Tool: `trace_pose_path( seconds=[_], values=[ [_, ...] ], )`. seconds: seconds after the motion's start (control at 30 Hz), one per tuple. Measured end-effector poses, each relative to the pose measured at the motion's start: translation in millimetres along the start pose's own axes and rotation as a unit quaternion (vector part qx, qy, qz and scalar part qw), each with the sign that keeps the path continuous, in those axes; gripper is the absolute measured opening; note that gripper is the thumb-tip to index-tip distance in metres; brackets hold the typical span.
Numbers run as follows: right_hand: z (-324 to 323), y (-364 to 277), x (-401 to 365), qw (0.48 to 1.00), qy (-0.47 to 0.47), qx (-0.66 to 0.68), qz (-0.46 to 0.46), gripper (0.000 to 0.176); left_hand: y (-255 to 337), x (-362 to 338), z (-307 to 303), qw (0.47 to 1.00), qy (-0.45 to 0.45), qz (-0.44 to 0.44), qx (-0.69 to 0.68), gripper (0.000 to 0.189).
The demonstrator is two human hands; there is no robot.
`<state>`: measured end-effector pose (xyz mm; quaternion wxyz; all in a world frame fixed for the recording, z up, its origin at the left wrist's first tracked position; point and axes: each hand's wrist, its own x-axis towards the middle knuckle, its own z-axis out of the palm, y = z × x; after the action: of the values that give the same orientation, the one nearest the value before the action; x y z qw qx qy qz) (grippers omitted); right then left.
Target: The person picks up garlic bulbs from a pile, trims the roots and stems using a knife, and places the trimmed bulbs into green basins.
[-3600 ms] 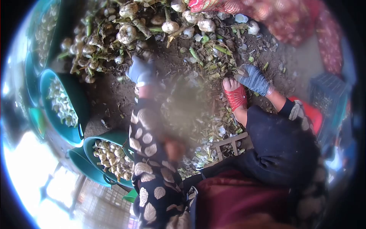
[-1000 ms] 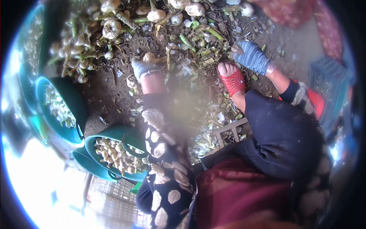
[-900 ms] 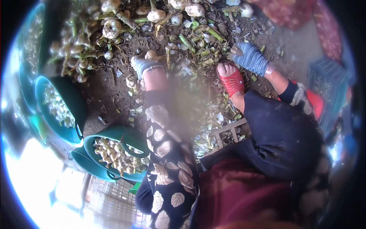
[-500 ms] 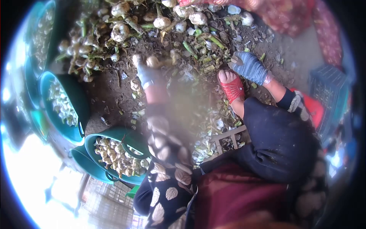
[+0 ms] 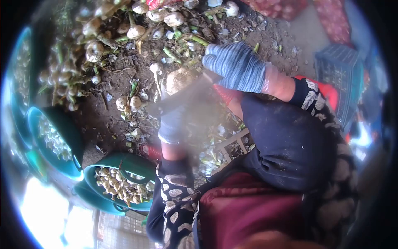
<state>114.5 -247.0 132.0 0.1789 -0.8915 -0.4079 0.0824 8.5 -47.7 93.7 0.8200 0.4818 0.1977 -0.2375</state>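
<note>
My left hand (image 5: 173,122), in a pale glove, is closed at the lower middle, partly behind a blurred patch. A large garlic bulb (image 5: 180,81) sits at its fingertips. My right hand (image 5: 236,66), in a blue-grey knitted glove, is wrapped round a knife whose handle is hidden. The knife's blurred blade (image 5: 186,94) slants down to the left across the front of my left hand, just below the bulb. A smaller garlic bulb with its stem (image 5: 156,69) shows just left of the large one.
Garlic plants (image 5: 94,52) are heaped at the upper left. Green tubs (image 5: 89,176) of trimmed garlic stand on the left. A wooden frame (image 5: 226,151) lies near my knees. A blue-green crate (image 5: 338,70) and red net sacks (image 5: 331,20) are on the right.
My left hand has taken hold of a large garlic bulb. My right hand has moved left from beside my foot, bringing the blade to my left hand. The view has shifted to the right.
</note>
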Motion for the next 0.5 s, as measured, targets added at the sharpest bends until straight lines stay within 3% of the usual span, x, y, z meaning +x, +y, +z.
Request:
trace_pose_path(
  seconds=[0.1,0.2,0.3,0.37,0.43,0.47,0.5],
  values=[
    [-3,-11,2,0.997,-0.079,-0.018,0.001,0.025,0,-4,-4,0.998,-0.056,-0.028,0.006,0.041],
    [-4,-12,3,0.988,-0.148,-0.025,0.022,0.04,1,-2,-13,0.99,-0.113,-0.084,-0.007,0.04],
    [-2,-9,0,0.992,-0.126,-0.024,0.014,0.039,-8,2,-27,0.98,-0.148,-0.134,-0.016,0.04],
    [4,-5,-3,0.997,-0.079,-0.017,-0.005,0.028,-16,0,-38,0.981,-0.133,-0.137,0.001,0.04],
    [10,-2,-6,0.999,-0.047,-0.012,-0.017,0.023,-29,-6,-51,0.988,-0.077,-0.12,0.058,0.043],
    [13,-1,-7,0.999,-0.041,-0.012,-0.02,0.024,-22,-8,-44,0.991,-0.056,-0.067,0.1,0.046],
    [15,1,-9,0.999,-0.036,-0.012,-0.022,0.024,-8,-5,-29,0.994,-0.067,-0.05,0.075,0.047]
  ],
)
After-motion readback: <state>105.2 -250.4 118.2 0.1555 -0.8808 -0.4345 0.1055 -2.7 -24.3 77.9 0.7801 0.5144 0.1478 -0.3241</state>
